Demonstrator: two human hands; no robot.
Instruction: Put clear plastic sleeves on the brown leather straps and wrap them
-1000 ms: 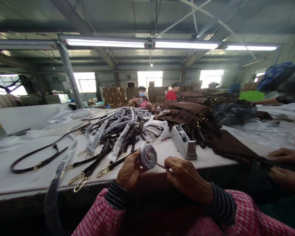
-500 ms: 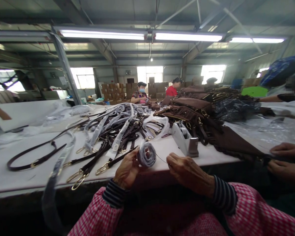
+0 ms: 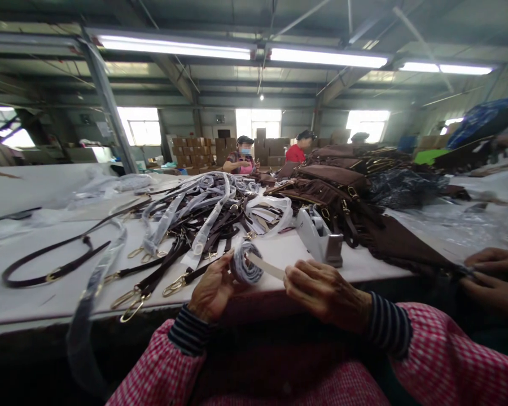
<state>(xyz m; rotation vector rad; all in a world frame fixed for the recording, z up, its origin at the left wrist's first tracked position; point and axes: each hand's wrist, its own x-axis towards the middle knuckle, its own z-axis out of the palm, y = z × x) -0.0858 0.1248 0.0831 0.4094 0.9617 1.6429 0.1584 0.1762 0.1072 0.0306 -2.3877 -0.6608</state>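
Note:
My left hand (image 3: 214, 288) is closed on the side of a coiled strap (image 3: 249, 269), rolled up in clear plastic and held at the table's front edge. A pale, flat strip (image 3: 269, 267) runs from the middle of the coil to my right hand (image 3: 324, 292). My right hand pinches its far end; the fingertips face away from me. Just behind my right hand stands a grey tape dispenser (image 3: 319, 239). Left of the coil, several dark straps with gold clips (image 3: 138, 299) lie on the white table (image 3: 63, 225).
Behind the coil is a heap of plastic-sleeved straps (image 3: 195, 208). Brown bags (image 3: 336, 177) are piled on the right. A plastic-wrapped strap (image 3: 82, 338) hangs over the front edge. At the right, a co-worker's hands (image 3: 497, 276) touch a bag. Two people sit across the table.
The strip has turned its flat face toward me and now reaches the coil's middle. My left hand and the coil have shifted slightly left.

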